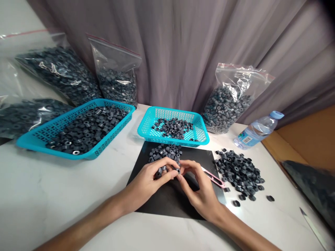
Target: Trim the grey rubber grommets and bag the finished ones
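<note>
A small dark grey ring (178, 170) with a hole through it sits between the fingertips of both hands, above a black mat (167, 200). My left hand (148, 179) pinches it between thumb and forefinger. From the other side, the thumb and forefinger of my right hand (200, 190) close on the same ring; its exact contact is partly hidden. Just beyond my fingers lies a pile of similar rings (167, 151) on the mat. A pink cutter (216, 179) lies beside my right hand, partly covered by it.
Two blue baskets, one at left (60, 153) and one at centre (172, 142), contain rings. A loose heap of rings (237, 170) lies at right near a water bottle (258, 130). Clear bags of rings, including one (226, 104), stand along the curtain (172, 52). A blade-like strip (312, 226) lies at right.
</note>
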Action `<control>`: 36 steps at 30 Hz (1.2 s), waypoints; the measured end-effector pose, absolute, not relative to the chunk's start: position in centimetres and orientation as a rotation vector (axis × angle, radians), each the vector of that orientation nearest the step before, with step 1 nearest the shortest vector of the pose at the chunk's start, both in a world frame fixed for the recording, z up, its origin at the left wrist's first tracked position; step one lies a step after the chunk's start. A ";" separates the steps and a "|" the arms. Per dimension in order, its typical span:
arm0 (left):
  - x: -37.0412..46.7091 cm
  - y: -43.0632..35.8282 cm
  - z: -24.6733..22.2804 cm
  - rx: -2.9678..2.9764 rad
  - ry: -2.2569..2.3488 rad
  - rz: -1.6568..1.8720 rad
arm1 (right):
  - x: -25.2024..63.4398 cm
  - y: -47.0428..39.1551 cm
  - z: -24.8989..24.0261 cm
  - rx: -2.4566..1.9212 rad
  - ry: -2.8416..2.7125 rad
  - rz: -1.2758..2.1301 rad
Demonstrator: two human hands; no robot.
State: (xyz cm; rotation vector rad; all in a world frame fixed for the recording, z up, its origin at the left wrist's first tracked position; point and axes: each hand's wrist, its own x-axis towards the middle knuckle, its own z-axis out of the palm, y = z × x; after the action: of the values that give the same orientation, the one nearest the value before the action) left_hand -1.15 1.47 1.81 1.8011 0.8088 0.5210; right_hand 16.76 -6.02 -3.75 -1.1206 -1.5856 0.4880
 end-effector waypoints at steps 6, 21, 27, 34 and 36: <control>-1.0 1.6 1.7 1.707 0.771 0.579 | 16.7 -6.2 -3.4 -1.094 -1.583 0.440; -0.7 1.2 2.5 0.949 0.704 0.428 | 16.7 -5.5 -3.1 -1.017 -1.317 0.699; -0.5 0.6 2.1 0.807 0.686 0.423 | 16.9 -5.4 -3.0 -1.019 -1.308 0.744; -0.3 0.2 2.0 1.108 0.723 0.457 | 16.6 -5.8 -3.2 -1.011 -1.420 0.744; -0.4 0.3 1.7 1.187 0.732 0.477 | 16.8 -5.7 -3.1 -1.080 -1.440 0.642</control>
State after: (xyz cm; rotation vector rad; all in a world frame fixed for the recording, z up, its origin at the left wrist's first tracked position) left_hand -0.38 0.35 1.69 1.1867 0.7317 0.4768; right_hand 16.75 -5.65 -3.10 -1.0798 -1.4398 0.6424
